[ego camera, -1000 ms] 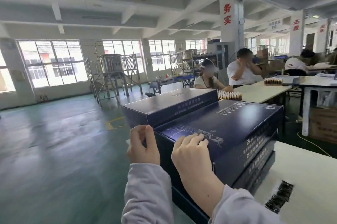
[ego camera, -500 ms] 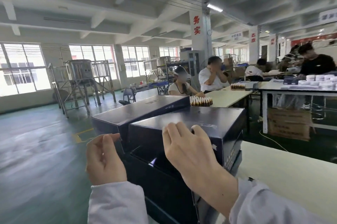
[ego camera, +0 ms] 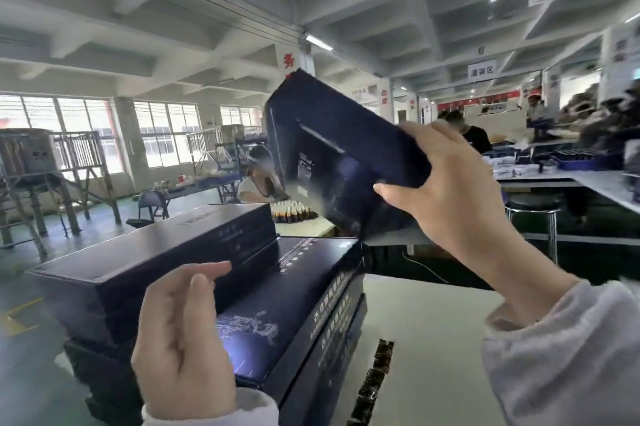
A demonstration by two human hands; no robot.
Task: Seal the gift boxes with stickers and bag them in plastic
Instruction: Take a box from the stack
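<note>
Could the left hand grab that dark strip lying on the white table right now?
Probably, though not directly. The left hand looks open and empty, but the stack of boxes stands between it and the dark strip, so it would need to reach over them.

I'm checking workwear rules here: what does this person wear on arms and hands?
The left hand and right hand are bare: no gloves, rings or watch show. The left sleeve and right sleeve are long, pale grey, soft-looking fabric, ending at the wrists.
</note>
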